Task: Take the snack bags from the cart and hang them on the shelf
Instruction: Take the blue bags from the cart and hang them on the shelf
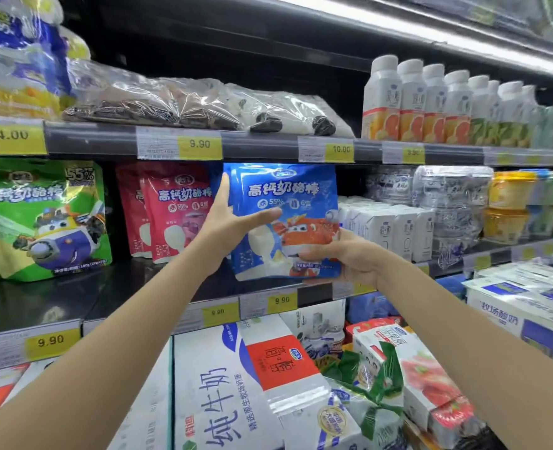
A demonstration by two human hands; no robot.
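A blue snack bag [296, 193] with a red cartoon plane hangs upright under the middle shelf rail [259, 147], its top edge right beneath the rail. My left hand [228, 228] grips the bag's left edge, thumb across the front. My right hand [350, 258] holds its lower right corner. At least one more blue bag shows just behind it. Red snack bags [174, 209] hang to the left, and green ones [44, 219] further left. No cart is visible.
Milk cartons [233, 391] and boxed yoghurt [424, 378] fill the lower shelf below my arms. White drink bottles [411, 102] and wrapped packs [171, 102] stand on the upper shelf. Small white cartons [395, 232] and cup packs [447, 203] sit right of the blue bag.
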